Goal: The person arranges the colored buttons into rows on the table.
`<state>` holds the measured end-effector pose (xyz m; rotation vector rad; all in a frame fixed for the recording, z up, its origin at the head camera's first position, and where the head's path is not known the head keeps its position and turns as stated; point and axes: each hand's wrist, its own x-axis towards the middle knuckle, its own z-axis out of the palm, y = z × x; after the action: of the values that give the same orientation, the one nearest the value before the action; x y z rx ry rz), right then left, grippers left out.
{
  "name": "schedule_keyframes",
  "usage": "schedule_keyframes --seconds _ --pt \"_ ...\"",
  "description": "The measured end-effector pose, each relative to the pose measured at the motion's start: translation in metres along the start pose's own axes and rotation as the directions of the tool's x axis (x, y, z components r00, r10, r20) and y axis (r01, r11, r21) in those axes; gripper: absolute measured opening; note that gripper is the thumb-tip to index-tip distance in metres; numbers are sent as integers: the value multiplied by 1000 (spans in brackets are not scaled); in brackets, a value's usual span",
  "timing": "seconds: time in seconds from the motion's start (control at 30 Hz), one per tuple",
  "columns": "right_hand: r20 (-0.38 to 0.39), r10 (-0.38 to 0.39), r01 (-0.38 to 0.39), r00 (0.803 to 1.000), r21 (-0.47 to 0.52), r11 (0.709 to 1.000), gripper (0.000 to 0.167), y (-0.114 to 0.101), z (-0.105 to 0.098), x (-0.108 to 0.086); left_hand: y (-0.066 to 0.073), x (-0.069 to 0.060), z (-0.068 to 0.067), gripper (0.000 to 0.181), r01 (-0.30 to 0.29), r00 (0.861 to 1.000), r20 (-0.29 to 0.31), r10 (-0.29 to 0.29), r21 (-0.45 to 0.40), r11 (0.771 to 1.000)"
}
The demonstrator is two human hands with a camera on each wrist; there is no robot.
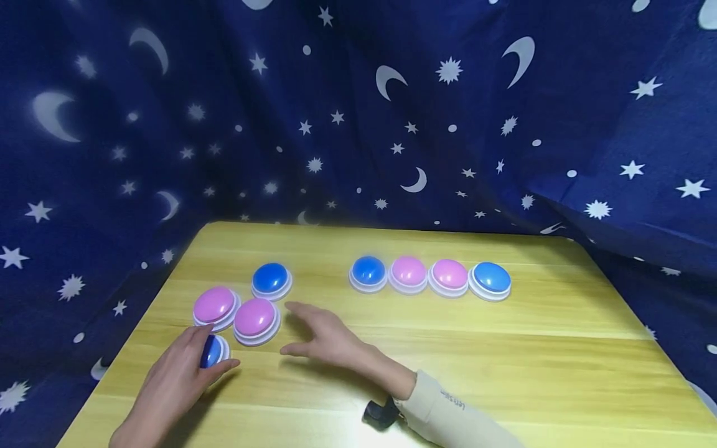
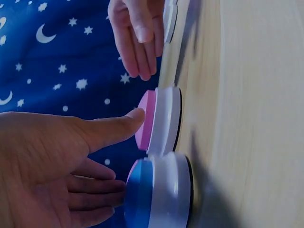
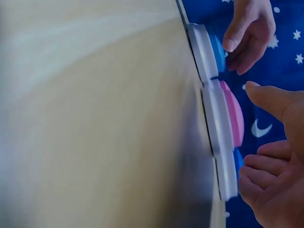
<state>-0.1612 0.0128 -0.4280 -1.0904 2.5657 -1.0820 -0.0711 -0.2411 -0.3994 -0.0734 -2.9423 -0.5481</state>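
At the table's left lie two pink push buttons (image 1: 214, 306) (image 1: 254, 317) and two blue ones, all on round white bases. My left hand (image 1: 172, 381) hovers over the front blue button (image 1: 211, 352) and partly hides it. In the left wrist view, the thumb and extended fingers stand apart around that blue dome (image 2: 138, 194); contact is hard to tell. My right hand (image 1: 330, 341) holds nothing, its fingers extended and thumb spread, just right of the nearer pink button (image 3: 233, 114). Behind that pink one sits the other blue button (image 1: 271, 278).
Farther right, a side-by-side row has a blue button (image 1: 368, 271), two pink buttons (image 1: 408, 271) (image 1: 450, 274) and another blue button (image 1: 492, 277). A dark blue curtain (image 1: 358, 124) with moons and stars hangs behind the wooden table (image 1: 532, 373). A black device (image 1: 381, 414) sits at my right wrist.
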Motion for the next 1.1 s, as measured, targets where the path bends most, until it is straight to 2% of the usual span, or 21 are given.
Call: schedule_keyframes --seconds 0.1,0.2,0.27,0.33,0.4,0.53,0.6,0.67,0.83,1.1 --pt "11 -36 37 999 -28 999 81 -2 10 6 -6 -4 0 78 64 998 20 -65 19 998" --pt "23 -64 65 998 -42 997 81 -5 20 11 -14 -10 -3 84 133 989 56 -136 44 990" --pt "25 -69 70 997 -55 996 81 -6 23 13 -19 -13 -4 86 158 984 69 -162 58 986" --pt "29 -57 59 998 -67 996 82 -6 25 14 -18 -16 -3 86 159 985 64 -163 66 985" --pt "27 -38 40 999 -75 996 83 -6 25 16 -15 -16 -1 84 131 991 31 -133 48 990" --pt "10 -1 2 1000 -78 997 83 -6 26 22 -5 -8 7 77 5 998 -59 -4 13 1000" --pt "2 9 -9 1000 -82 997 83 -7 26 26 -3 -1 10 75 -45 996 -76 46 11 999" --pt "-9 13 -14 1000 -82 997 82 -8 25 29 -1 8 14 75 -79 995 -65 80 14 997" --pt "-24 12 -13 1000 -64 998 77 -7 28 36 0 19 20 74 -105 993 -43 106 26 994" --pt "-41 24 -26 999 -40 999 72 -5 32 44 0 34 27 61 -99 995 25 98 45 994"
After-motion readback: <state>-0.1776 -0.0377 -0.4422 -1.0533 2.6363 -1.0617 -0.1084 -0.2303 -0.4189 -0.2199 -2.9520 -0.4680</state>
